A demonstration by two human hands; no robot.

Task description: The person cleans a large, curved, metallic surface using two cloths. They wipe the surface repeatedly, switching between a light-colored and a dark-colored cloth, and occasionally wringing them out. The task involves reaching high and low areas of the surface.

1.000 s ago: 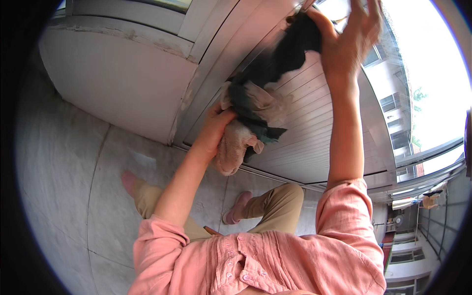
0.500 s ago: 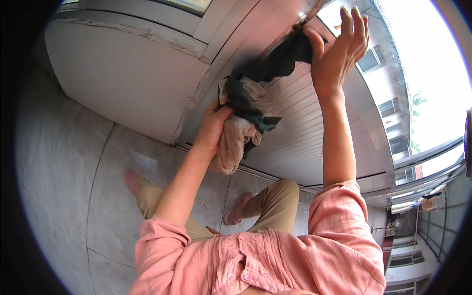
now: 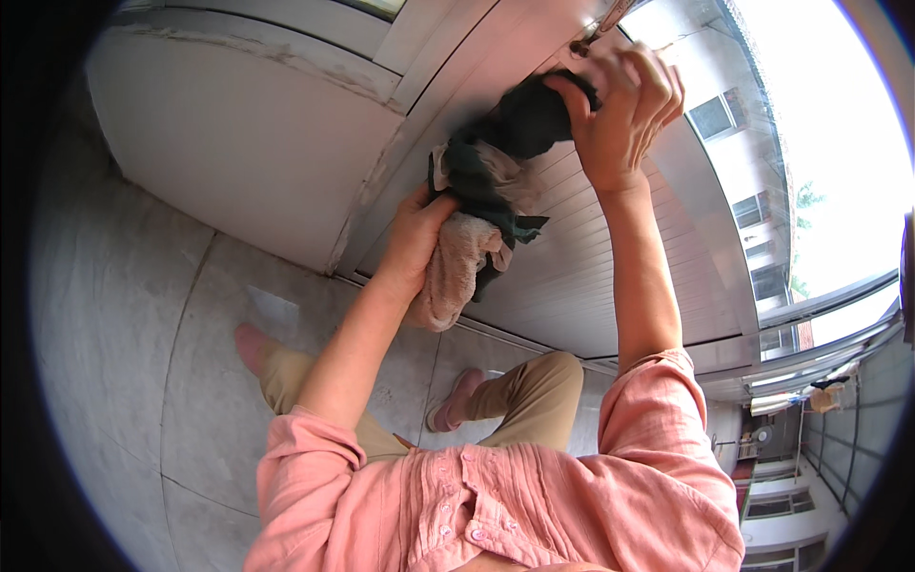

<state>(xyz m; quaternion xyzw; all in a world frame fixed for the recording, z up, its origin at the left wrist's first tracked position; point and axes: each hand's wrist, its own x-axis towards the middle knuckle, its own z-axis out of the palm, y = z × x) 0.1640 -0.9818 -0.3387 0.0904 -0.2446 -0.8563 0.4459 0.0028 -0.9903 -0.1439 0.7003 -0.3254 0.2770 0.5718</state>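
Note:
A bundle of rags is bunched in my left hand (image 3: 416, 238), whose fingers are closed round it. It holds a fluffy beige towel (image 3: 456, 262) that hangs below the hand, and a dark green cloth (image 3: 474, 181) wrapped across the top. From the bundle a blackish length of cloth (image 3: 534, 116) stretches up and to the right. Its upper end is at my right hand (image 3: 624, 114), pinched by the thumb, with the other fingers curled beyond it. The cloths hang in front of a white ribbed panel (image 3: 572, 238). Parts of the bundle are blurred.
A metal handle or latch (image 3: 600, 27) juts out just above my right hand. To the left is a pale wall panel (image 3: 248, 143) with a chipped upper edge. Window glass (image 3: 762, 214) is on the right. Grey floor tiles (image 3: 124, 353) lie below, with my legs bent over them.
My right hand has come down and to the left, away from the handle, and its fingers have curled. The dark cloth between the hands is now slacker and more bunched. My left hand barely moved.

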